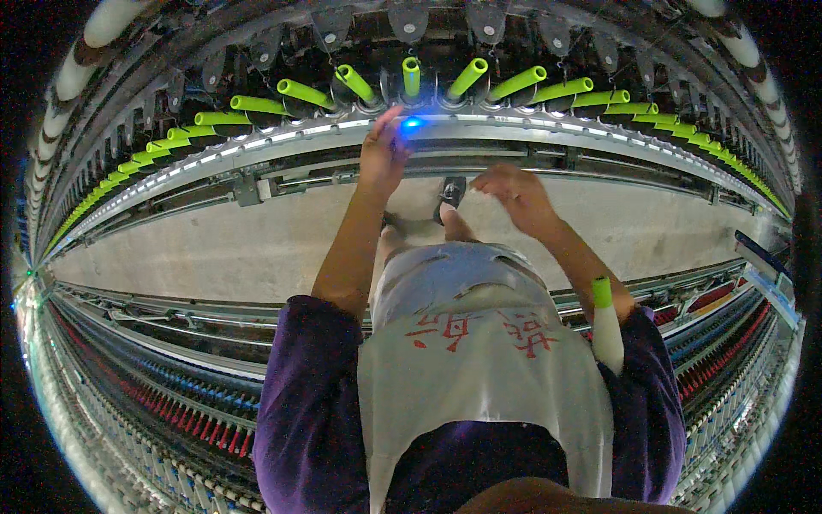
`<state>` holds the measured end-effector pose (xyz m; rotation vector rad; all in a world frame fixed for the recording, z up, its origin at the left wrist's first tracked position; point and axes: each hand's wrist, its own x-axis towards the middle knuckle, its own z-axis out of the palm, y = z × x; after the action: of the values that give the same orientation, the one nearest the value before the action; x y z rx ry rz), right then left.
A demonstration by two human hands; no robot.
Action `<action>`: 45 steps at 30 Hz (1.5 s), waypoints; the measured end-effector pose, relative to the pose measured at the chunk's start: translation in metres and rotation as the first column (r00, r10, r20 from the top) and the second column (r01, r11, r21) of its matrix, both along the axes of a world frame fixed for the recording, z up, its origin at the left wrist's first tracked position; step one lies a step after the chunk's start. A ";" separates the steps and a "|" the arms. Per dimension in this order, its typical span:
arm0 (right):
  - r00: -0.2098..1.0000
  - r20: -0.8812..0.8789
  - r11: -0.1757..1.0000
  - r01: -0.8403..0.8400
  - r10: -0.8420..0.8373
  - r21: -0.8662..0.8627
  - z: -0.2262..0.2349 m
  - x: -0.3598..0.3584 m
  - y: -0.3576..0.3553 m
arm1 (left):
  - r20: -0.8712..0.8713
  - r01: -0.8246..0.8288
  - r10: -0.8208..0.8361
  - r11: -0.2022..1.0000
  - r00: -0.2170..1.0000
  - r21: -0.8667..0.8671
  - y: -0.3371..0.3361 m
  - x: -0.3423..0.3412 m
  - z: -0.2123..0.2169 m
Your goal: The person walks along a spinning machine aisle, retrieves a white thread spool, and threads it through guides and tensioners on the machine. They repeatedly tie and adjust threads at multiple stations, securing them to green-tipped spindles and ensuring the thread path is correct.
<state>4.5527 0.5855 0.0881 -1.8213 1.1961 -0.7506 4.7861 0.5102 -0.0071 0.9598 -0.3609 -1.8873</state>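
A: Where's the work, approx?
B: At the lime-green hollow plastic-looking tube [411, 79], mid. of the row, just beyond the person's left hand [385, 154]. A bright blue light [413, 124] glows rt beside the fingers, by the long pale metal rail [505, 122].
A: Best way to handle that spot?
B: IMO fingertips only, light touch, wrist steady; keep off the neighbouring lime-green tubes [467, 79] b/c they're close.
A: And the hands?
B: Left's raised, fingers part-bent, blurry; can't tell if it's pinching smth. or touching the rail. The right hand [520, 199] hangs over the grey concrete floor [599, 214], fingers loosely curled, not a fist; no obj. visible, but blur hides the tips, so can't be sure.
A: Anything else nearby?
B: Yep, a white tapered bobbin [607, 334] w/ lime-green end, by the right upper arm.
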 end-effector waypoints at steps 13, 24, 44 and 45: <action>0.936 -0.280 0.963 -0.248 0.211 -0.103 0.022 0.025 0.019 | 0.871 0.330 0.099 0.900 0.481 -0.285 -0.040 -0.028 -0.036; 0.982 -0.136 0.988 -0.143 0.134 -0.062 0.062 0.026 0.044 | 0.910 0.351 0.019 0.919 0.415 -0.180 -0.019 -0.023 -0.033; 0.984 -0.176 0.969 -0.080 0.039 -0.233 0.053 0.069 -0.013 | 0.893 0.367 0.094 0.889 0.440 -0.274 -0.010 -0.025 -0.064; 0.985 -0.172 0.971 -0.070 0.031 -0.228 0.053 0.072 -0.015 | 0.885 0.361 0.064 0.897 0.462 -0.253 -0.009 -0.025 -0.064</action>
<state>4.6247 0.5709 0.1410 -2.1368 1.2026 -0.7468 4.7610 0.5012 -0.0707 1.5883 -1.4677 -1.1808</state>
